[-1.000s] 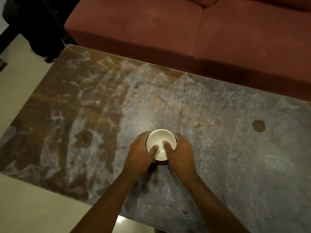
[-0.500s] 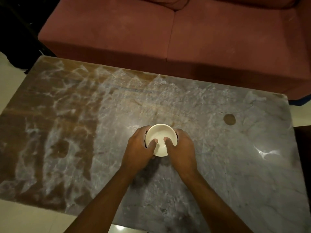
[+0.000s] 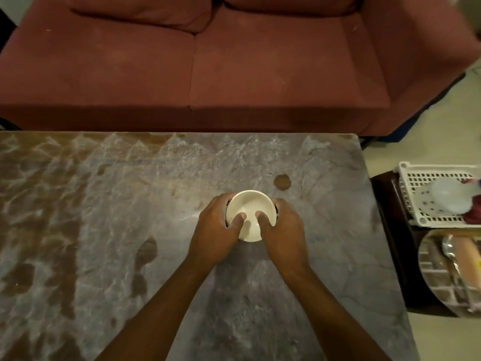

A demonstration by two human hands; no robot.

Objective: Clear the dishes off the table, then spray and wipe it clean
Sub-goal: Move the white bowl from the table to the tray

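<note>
One round cream ceramic bowl [image 3: 250, 207] sits between two bare hands over the grey-brown marbled stone table [image 3: 104, 204], right of its middle and just in front of a single round brown spot. The left hand [image 3: 216, 235] and right hand [image 3: 282, 235] each clasp it, thumbs hooked over the near rim into the bowl and fingers curled round its outer wall. Whether the bowl rests on the table or is lifted, I cannot tell.

Behind the table stands one dark red fabric sofa [image 3: 182, 74] with two seat cushions. To the right, off the table, are one white perforated plastic basket [image 3: 421, 178] and one shiny steel plate [image 3: 437, 282] carrying one metal spoon [image 3: 449, 250] and one wooden rolling pin [image 3: 468, 259].
</note>
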